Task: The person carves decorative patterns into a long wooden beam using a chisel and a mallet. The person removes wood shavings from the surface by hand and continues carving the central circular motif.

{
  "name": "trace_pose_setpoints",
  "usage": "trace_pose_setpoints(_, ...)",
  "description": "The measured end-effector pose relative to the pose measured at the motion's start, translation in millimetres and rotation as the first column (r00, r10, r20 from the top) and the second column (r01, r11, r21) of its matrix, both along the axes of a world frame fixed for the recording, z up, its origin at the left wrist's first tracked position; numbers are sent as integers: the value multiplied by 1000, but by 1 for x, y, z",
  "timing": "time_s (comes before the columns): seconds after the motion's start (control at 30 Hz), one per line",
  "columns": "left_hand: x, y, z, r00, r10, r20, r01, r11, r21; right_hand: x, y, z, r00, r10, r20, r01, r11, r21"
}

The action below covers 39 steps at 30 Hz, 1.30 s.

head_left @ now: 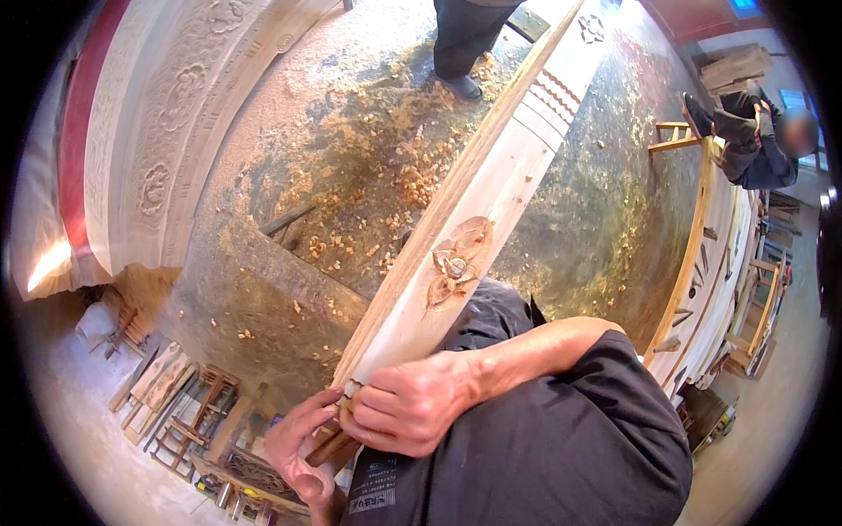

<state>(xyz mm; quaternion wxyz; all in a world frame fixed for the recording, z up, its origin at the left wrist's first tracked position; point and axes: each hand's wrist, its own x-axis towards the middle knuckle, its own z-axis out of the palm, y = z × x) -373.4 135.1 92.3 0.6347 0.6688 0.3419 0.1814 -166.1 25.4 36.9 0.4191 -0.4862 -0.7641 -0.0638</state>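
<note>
A long pale wooden beam (412, 320) runs from my hands toward the upper right, with a carved flower and leaves (454, 266) in relief on its face. At its near end my right hand (410, 405) is closed, fingers curled tightly. My left hand (300, 438) is just left of it, its fingers bent and their tips meeting the right hand's fingers. Between the hands shows a brown wooden piece (329, 445), partly covered, which could be a handle. What the fingers pinch is mostly hidden.
Wood shavings (412, 175) litter the floor. A large carved panel (167, 131) stands at left. Another person's leg (465, 39) is beyond the beam; a seated person (763, 140) is at far right, near a bench with tools (702, 254). Wooden racks (189, 430) stand lower left.
</note>
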Motion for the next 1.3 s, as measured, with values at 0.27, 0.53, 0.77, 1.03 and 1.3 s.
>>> trace_pose_setpoints(0.27,6,-6,11,999,-10,-53,8,999,-35,0,3,-2,993,88,-83,-92,995,-47)
trace_pose_setpoints(0.53,-10,6,10,993,-96,-67,96,995,-5,-13,15,-8,979,171,-108,-180,980,-85)
trace_pose_setpoints(0.77,-9,2,8,993,-8,-119,11,999,30,-12,16,-7,972,189,-143,-206,972,-115)
trace_pose_setpoints(1.03,-18,5,1,995,-89,32,91,993,-80,-12,15,-9,945,224,-237,-262,955,-142)
trace_pose_setpoints(1.3,-14,2,2,997,-43,61,53,982,-182,-11,14,-8,931,205,-302,-265,948,-174)
